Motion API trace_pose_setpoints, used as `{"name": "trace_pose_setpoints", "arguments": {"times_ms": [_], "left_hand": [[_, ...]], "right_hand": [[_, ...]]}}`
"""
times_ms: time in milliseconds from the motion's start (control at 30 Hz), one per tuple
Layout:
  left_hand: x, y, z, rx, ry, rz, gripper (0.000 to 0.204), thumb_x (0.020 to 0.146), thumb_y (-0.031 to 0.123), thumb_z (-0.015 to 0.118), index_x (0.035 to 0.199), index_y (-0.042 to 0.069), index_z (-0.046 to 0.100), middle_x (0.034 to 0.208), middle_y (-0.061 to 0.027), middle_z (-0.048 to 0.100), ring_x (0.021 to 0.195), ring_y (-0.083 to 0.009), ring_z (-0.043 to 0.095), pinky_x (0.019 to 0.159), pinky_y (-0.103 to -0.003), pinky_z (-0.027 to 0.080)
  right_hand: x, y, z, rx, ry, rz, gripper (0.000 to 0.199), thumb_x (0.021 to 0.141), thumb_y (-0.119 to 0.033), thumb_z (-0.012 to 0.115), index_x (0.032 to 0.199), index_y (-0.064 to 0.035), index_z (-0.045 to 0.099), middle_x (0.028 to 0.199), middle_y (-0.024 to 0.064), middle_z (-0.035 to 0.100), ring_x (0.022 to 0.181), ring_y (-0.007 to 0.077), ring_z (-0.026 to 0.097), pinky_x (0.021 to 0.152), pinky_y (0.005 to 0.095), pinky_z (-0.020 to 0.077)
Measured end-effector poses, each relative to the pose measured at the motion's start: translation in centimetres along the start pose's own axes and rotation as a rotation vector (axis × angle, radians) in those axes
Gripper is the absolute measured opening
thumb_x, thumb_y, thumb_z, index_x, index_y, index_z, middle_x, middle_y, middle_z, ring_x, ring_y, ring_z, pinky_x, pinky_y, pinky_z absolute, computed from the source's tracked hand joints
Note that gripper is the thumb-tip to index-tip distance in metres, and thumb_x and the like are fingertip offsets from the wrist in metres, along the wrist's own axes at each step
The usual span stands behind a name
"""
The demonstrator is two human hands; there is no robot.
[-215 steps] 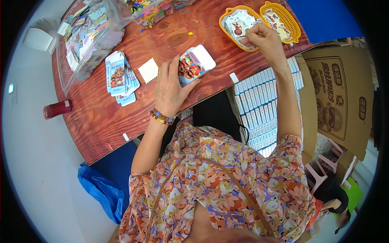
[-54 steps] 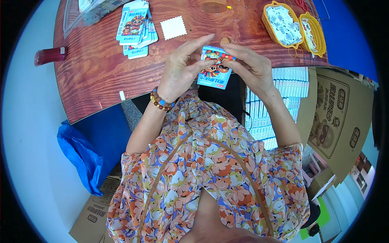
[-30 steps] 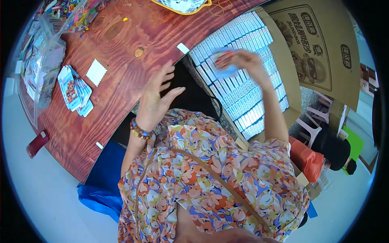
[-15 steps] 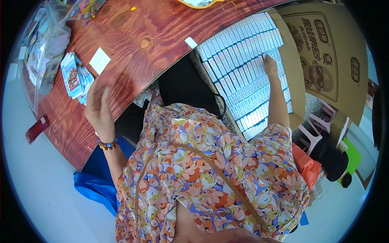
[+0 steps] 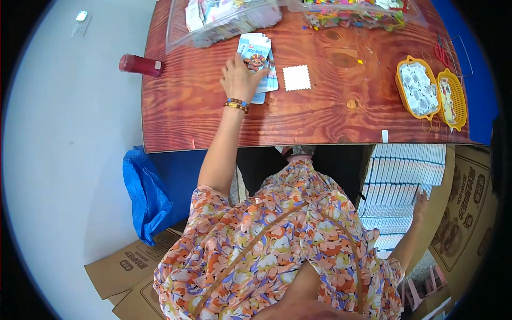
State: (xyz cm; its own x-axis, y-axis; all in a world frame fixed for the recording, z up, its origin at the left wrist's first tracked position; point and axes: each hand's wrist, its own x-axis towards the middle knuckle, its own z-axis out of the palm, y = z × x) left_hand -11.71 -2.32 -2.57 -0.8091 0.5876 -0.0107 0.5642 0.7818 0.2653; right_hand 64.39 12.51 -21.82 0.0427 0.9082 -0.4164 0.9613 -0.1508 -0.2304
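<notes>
My left hand point(image 5: 242, 80) lies spread, fingers loosely curled, on the stack of flat printed packets point(image 5: 257, 56) at the far side of the counter point(image 5: 213, 117); it presses more than grips. I judge them light, glossy, bendy and apt to slide, so best pinched at an edge. Right of the stack lies a white square card point(image 5: 296, 78). My right hand point(image 5: 421, 200) rests open-fingered on packed white-blue boxes in the carton point(image 5: 469, 208), holding nothing.

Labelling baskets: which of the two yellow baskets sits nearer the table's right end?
The narrower basket, holding reddish bits; the wider basket of white packets sits beside it, toward the white card.
</notes>
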Motion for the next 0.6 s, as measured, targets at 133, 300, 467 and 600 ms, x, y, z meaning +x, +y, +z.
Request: {"name": "trace_pose_setpoints", "arguments": {"times_ms": [133, 300, 467, 600], "left_hand": [[-0.5, -2.4, -0.1, -0.224, 0.145, 0.04, 0.107, 0.069, 0.046, 0.085, 0.149, 0.0, 0.03, 0.14, -0.0229, 0.049, 0.13, -0.0415, 0.045, 0.105, -0.061, 0.035], [-3.9, -0.9, -1.4, -0.142, 0.41, 0.299, 0.112, 0.066, 0.032, 0.09, 0.149, -0.006, 0.027, 0.139, -0.0244, 0.046, 0.129, -0.0422, 0.044, 0.111, -0.054, 0.033], [-10.5, 2.7, -3.2, -0.422, 0.158, 0.606, 0.115, 0.061, 0.019, 0.093, 0.15, -0.008, 0.025, 0.126, -0.0245, 0.046, 0.116, -0.0395, 0.048, 0.1, -0.046, 0.041], [-13.4, 3.9, -3.5, -0.508, 0.068, 0.627, 0.114, 0.061, 0.018, 0.093, 0.15, -0.005, 0.027, 0.126, -0.0223, 0.046, 0.114, -0.0391, 0.049, 0.098, -0.045, 0.043]], "right_hand": [[-2.0, -8.3, -4.1, 0.169, 0.415, -0.171, 0.043, 0.104, -0.023, 0.052, 0.138, 0.0025, 0.051, 0.125, 0.0212, 0.064, 0.111, 0.0318, 0.063, 0.096, 0.0404, 0.0494], [-7.8, -21.8, -8.8, 0.742, 0.582, -0.575, 0.033, 0.104, -0.015, 0.053, 0.129, 0.0051, 0.058, 0.117, 0.013, 0.068, 0.101, 0.0243, 0.067, 0.089, 0.0346, 0.0534], [-15.2, -44.7, -9.7, 0.898, -0.262, -0.862, 0.034, 0.1, -0.011, 0.053, 0.131, 0.0017, 0.059, 0.121, 0.0111, 0.066, 0.109, 0.0167, 0.063, 0.094, 0.0297, 0.0495], [-16.9, -53.2, -8.1, 0.976, -0.566, -0.842, 0.037, 0.099, -0.007, 0.057, 0.135, 0.0015, 0.055, 0.119, 0.0108, 0.066, 0.107, 0.0119, 0.063, 0.091, 0.027, 0.05]]}}
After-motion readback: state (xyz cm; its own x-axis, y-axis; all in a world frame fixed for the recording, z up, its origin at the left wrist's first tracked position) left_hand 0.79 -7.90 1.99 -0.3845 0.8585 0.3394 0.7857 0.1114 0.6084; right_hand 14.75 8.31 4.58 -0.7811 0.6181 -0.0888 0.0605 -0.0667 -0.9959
